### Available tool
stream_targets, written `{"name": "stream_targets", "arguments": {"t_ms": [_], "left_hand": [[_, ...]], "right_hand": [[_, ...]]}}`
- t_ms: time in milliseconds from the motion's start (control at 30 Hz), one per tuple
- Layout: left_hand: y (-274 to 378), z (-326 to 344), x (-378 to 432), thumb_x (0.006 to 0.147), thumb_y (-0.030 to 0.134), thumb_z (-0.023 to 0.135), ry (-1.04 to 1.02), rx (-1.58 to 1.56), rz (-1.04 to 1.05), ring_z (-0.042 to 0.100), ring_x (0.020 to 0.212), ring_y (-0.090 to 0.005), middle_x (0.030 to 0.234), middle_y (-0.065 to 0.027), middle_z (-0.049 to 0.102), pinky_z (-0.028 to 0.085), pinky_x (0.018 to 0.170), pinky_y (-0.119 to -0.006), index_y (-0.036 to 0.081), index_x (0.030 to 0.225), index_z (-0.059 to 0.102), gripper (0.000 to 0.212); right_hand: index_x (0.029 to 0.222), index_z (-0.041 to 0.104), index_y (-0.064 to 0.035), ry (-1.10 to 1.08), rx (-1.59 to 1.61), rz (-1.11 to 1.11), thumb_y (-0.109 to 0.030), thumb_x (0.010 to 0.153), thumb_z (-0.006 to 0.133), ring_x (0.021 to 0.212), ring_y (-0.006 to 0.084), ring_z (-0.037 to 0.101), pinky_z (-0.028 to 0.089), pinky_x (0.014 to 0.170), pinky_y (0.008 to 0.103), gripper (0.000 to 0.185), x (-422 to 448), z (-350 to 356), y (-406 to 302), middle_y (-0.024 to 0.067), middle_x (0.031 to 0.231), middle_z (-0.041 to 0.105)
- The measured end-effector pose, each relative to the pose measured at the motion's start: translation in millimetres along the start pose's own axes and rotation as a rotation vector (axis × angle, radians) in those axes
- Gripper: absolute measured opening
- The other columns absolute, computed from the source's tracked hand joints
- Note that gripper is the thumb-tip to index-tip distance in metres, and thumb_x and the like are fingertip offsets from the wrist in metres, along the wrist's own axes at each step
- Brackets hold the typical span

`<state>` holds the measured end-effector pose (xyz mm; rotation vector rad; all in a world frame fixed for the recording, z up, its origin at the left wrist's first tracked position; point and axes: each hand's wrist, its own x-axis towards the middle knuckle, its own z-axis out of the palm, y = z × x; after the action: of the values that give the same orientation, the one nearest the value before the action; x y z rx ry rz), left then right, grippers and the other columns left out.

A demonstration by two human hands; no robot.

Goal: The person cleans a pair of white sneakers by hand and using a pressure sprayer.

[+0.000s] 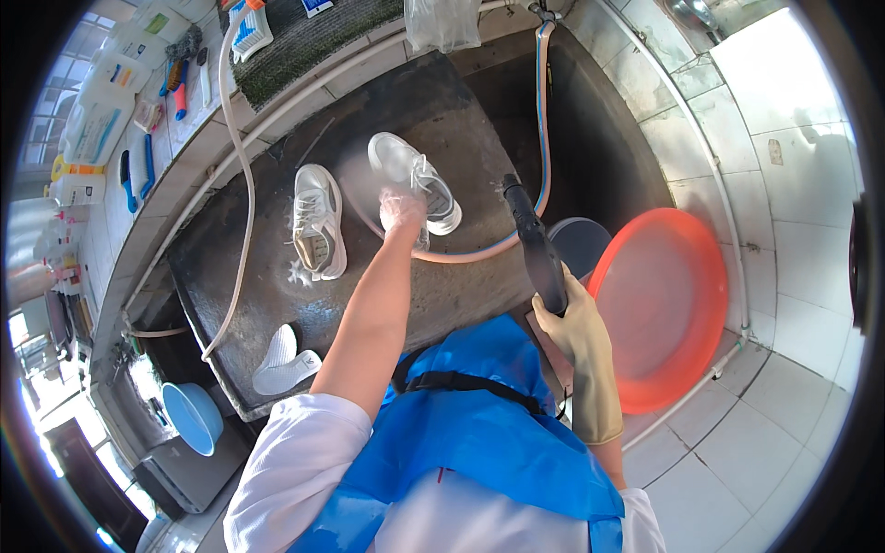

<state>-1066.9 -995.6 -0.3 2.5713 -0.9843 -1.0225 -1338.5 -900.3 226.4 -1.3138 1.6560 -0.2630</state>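
Note:
My left hand (403, 213), in a thin clear plastic glove, is at the side of a white lace-up sneaker (437, 195) on the wet stone slab (373, 304); whether its fingers grip the shoe is hidden. The matching sneaker (319, 221) stands upright to the left. My right hand (572, 307), in a long tan rubber glove, is closed around the handle of a black spray gun or steam nozzle (529, 231). Its tip points up and left, and whitish mist hangs over the shoe by my left hand. Two white insoles (285, 365) lie at the slab's near left corner.
A pink-orange hose (477, 256) curves across the slab into the deep stone basin (601, 124). An orange-red tub (660, 311) stands at right, beside a grey bucket (579, 242). Brushes (142, 166) and bottles line the tiled ledge at left, above a light-blue basin (193, 418).

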Motion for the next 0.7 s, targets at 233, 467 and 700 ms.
{"name": "stream_targets", "arguments": {"t_ms": [233, 467, 700], "left_hand": [[-17, -38, 43, 0.091, 0.011, 0.048, 0.251, 0.198, 0.502, 0.069, 0.087, -0.0392, 0.089, -0.023, 0.07, 0.055, 0.077, -0.05, 0.0, 0.103, 0.057, 0.018], [60, -83, 41, 0.087, 0.009, 0.052, 0.171, 0.739, 0.967, 0.071, 0.073, -0.039, 0.077, -0.0208, 0.069, 0.056, 0.064, -0.051, 0.003, 0.097, 0.056, 0.013], [55, -58, 81, 0.092, 0.01, 0.043, -0.09, 0.829, 0.91, 0.067, 0.084, -0.0479, 0.085, -0.03, 0.067, 0.05, 0.07, -0.06, 0.005, 0.108, 0.047, 0.017]], "right_hand": [[0.142, 0.05, -0.0141, -0.033, -0.008, -0.061, -0.01, 0.083, 0.068, 0.101, 0.031, 0.067, 0.05, 0.089, 0.0364, 0.062, 4, -1, -1, 0.0179, 0.101, 0.068], [0.146, 0.043, -0.0118, -0.182, -0.181, -0.248, -0.016, 0.082, 0.065, 0.1, 0.0427, 0.064, 0.052, 0.089, 0.0479, 0.068, 35, 10, 14, 0.0265, 0.108, 0.066], [0.137, 0.048, -0.0003, -0.293, -0.381, -0.335, -0.019, 0.085, 0.061, 0.097, 0.0362, 0.068, 0.055, 0.085, 0.0452, 0.056, 67, 29, 7, 0.0209, 0.104, 0.069]]}}
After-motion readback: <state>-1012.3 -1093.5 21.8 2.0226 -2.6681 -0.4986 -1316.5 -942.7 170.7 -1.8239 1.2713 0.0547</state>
